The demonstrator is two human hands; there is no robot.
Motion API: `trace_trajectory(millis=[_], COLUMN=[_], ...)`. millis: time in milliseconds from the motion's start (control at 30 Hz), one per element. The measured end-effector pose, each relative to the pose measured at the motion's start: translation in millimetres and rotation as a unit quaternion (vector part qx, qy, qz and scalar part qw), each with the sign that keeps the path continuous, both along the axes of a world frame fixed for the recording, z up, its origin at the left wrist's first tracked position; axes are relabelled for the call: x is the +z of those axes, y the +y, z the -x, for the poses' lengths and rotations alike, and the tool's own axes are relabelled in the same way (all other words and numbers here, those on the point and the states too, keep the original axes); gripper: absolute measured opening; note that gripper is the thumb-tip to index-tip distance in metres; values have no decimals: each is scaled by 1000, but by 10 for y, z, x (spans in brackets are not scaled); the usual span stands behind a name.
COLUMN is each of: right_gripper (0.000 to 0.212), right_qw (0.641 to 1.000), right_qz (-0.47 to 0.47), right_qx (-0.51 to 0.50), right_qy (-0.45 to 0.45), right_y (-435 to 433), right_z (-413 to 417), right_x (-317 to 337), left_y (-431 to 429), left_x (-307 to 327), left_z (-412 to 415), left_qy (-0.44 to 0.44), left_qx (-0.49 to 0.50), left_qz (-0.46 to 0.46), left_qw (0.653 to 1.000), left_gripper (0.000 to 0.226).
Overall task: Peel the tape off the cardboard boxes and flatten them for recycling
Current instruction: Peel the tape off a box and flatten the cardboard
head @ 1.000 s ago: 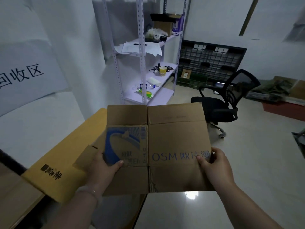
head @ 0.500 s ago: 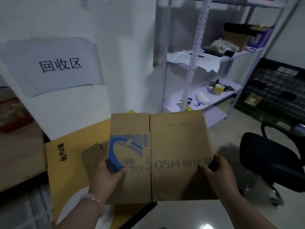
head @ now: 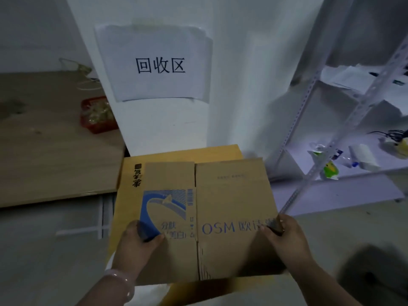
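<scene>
The left hand (head: 136,246) and the right hand (head: 289,241) are each gripping a side edge of the flattened brown box (head: 229,202), thumbs pressing on top, probably so the sheet is kept flat and level. The box is being held just below the recycling sign (head: 159,65), over a yellow flattened carton (head: 128,195) lying beneath that sign. I judge it is about to be stacked there.

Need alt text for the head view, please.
A left hand and right hand grip a flattened brown cardboard box printed OSM by its side edges, with yellow cardboard behind it. A paper sign hangs on the wall; metal shelving stands at right.
</scene>
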State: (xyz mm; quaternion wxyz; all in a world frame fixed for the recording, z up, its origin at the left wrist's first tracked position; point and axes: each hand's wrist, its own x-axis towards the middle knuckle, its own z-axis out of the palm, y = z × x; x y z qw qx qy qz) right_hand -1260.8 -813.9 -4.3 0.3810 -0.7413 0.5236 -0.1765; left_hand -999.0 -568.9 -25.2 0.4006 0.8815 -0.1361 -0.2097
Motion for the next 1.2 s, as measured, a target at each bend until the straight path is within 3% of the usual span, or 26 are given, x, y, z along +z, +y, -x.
trace_trajectory(millis=[367, 533, 633, 867, 1200], right_gripper=[43, 62, 70, 69, 73], right_qw=[994, 987, 980, 951, 828], right_qz=[-28, -57, -45, 69, 221], right_qx=[50, 79, 117, 263, 507], right_qy=[95, 130, 156, 147, 89], right_y=[-522, -633, -661, -601, -9], right_z=[-737, -827, -829, -994, -1430], right_x=[-479, -553, -544, -293, 120], left_y=[-243, -223, -207, -258, -69], left_x=[-352, -430, -438, -209, 521], left_z=[-448, -448, -421, -290, 344], left_qy=[47, 89, 42, -111, -292], left_qx=[32, 16, -17, -47, -13], left_qz=[-52, -39, -107, -216, -191], left_qw=[997, 995, 993, 969, 937], left_gripper=[55, 75, 93, 69, 57])
